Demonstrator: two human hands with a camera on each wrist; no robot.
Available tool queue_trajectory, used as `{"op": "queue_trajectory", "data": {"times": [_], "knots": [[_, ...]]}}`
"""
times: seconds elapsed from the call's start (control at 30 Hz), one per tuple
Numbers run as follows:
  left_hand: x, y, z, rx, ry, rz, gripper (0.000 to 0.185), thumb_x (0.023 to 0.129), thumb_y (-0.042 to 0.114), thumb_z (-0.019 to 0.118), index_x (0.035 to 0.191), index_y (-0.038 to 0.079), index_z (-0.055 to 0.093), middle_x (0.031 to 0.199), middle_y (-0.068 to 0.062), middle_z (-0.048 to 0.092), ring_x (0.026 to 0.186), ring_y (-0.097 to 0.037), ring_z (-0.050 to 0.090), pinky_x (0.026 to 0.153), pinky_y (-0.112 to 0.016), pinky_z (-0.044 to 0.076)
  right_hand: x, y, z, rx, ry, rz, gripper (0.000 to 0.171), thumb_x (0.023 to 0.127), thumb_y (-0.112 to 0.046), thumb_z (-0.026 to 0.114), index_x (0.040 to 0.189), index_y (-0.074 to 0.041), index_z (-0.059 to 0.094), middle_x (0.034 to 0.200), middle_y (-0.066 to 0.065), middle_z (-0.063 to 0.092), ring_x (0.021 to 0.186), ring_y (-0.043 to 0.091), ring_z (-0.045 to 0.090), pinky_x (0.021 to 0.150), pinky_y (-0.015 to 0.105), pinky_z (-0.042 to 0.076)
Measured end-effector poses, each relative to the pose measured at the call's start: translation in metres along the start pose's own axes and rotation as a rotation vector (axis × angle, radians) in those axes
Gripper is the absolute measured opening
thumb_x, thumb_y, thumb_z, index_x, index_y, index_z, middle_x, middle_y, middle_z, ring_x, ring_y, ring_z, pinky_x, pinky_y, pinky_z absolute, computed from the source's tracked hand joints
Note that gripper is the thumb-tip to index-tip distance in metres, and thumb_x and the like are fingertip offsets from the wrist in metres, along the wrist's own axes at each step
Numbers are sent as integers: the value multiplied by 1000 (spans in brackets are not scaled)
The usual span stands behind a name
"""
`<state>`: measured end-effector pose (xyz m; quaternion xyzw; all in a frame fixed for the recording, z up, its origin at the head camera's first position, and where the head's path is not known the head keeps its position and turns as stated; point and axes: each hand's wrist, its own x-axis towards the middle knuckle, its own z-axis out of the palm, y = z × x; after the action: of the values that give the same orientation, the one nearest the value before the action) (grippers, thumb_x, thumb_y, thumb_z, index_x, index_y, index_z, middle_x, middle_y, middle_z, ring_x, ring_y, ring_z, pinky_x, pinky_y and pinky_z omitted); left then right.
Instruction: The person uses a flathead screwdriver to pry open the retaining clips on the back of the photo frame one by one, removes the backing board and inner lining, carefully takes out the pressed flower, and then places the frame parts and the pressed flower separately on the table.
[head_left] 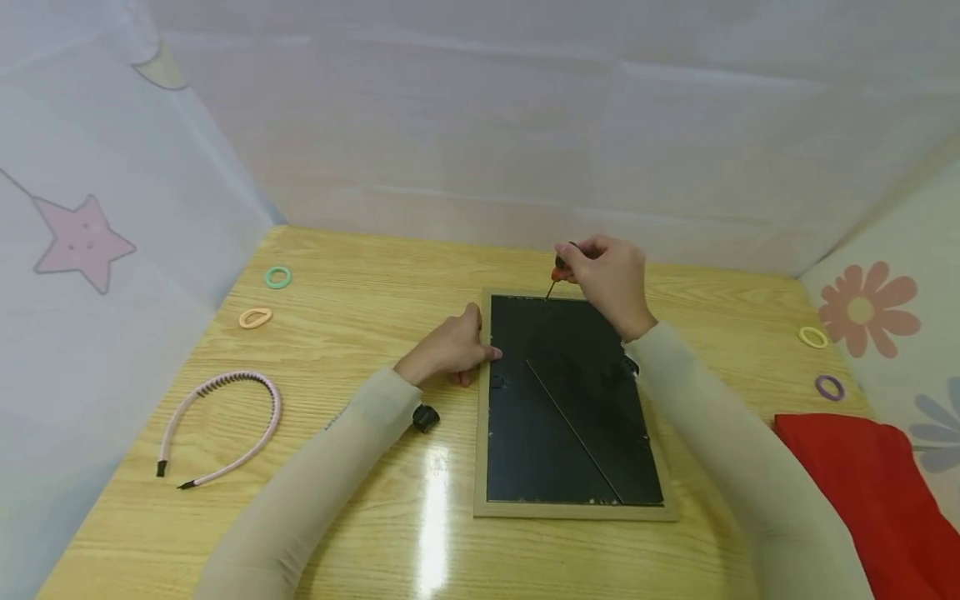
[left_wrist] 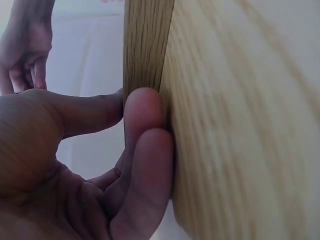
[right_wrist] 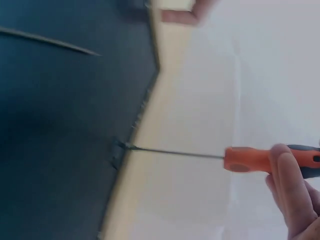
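Headband (head_left: 225,425), hair ties (head_left: 256,317), red cloth (head_left: 870,483) around frame (head_left: 573,510).

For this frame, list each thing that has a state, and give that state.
picture frame: face down on the table, black backing up
screwdriver: gripped, tip at a tab on the frame's far edge
right hand: grips the screwdriver handle
left hand: fingers pressed against the frame's left edge
headband: lying flat, untouched
red cloth: lying crumpled at the table's right edge

Frame (head_left: 573,400) mid-table — headband (head_left: 221,425) left, cloth (head_left: 862,475) right.
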<state>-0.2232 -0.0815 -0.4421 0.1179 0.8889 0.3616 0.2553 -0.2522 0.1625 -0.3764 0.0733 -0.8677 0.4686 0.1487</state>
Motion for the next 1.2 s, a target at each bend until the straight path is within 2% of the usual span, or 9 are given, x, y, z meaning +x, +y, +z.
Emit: {"op": "queue_trajectory", "data": {"times": [0.1, 0.2, 0.37, 0.63, 0.8, 0.9, 1.03, 1.1, 1.2], "knots": [[0, 1, 1, 3, 5, 0, 43, 97, 30, 70, 117, 9, 39, 60, -8, 63, 46, -20, 62, 45, -32, 57, 19, -2, -4, 44, -57, 123, 38, 93, -44, 72, 95, -7, 79, 87, 12, 78, 73, 24, 77, 65, 25, 64], [1, 1, 3, 11, 4, -1, 42, 97, 30, 70, 116, 9, 39, 63, -9, 64, 46, -20, 62, 44, -31, 56, 33, -3, -8, 58, -101, 214, 38, 94, -43, 71, 97, -6, 79, 83, 7, 77, 69, 19, 77, 64, 25, 64], [1, 2, 5, 18, -5, -4, 40, 97, 31, 69, 115, 9, 40, 67, -10, 65, 47, -20, 61, 43, -30, 55, 42, -6, -11, 82, -144, 302, 40, 93, -42, 72, 101, -3, 78, 78, 5, 77, 61, 10, 74, 64, 24, 63], [2, 4, 5, 9, -7, -6, 41, 97, 31, 69, 115, 10, 39, 66, -10, 64, 47, -20, 62, 45, -31, 57, 36, -2, -20, 144, -150, 309, 42, 92, -42, 73, 105, -2, 75, 84, 4, 77, 68, 14, 76, 67, 25, 64], [5, 5, 4, 14, -15, -7, 41, 98, 32, 69, 115, 9, 39, 68, -10, 65, 48, -21, 63, 45, -31, 57, 19, 2, -33, 223, -158, 294, 37, 95, -35, 71, 106, 1, 72, 87, 3, 77, 75, 16, 77, 72, 28, 65], [8, 6, 4, 18, -20, 0, 42, 98, 32, 69, 116, 9, 39, 69, -12, 66, 48, -21, 63, 45, -31, 57, 7, 6, -43, 243, -195, 287, 33, 99, -29, 67, 110, 3, 69, 96, 6, 75, 79, 15, 77, 75, 31, 66], [11, 6, 6, 14, -32, 7, 42, 98, 32, 69, 116, 10, 39, 70, -12, 66, 48, -21, 63, 46, -31, 57, -11, 18, -56, 163, -276, 290, 28, 102, -22, 60, 116, 3, 63, 113, 15, 69, 86, 15, 75, 80, 35, 66], [13, 5, 6, 11, -37, 5, 42, 98, 32, 69, 116, 10, 39, 70, -11, 65, 48, -21, 63, 46, -31, 57, -21, 25, -60, 55, -311, 287, 25, 102, -20, 60, 117, 0, 62, 116, 19, 68, 89, 18, 76, 82, 39, 66], [15, 5, 6, 3, -39, 6, 42, 98, 32, 69, 117, 10, 39, 67, -10, 64, 48, -22, 63, 46, -32, 58, -36, 37, -65, -185, -366, 252, 24, 100, -22, 64, 118, -6, 63, 115, 19, 71, 92, 26, 75, 83, 43, 64]]}}
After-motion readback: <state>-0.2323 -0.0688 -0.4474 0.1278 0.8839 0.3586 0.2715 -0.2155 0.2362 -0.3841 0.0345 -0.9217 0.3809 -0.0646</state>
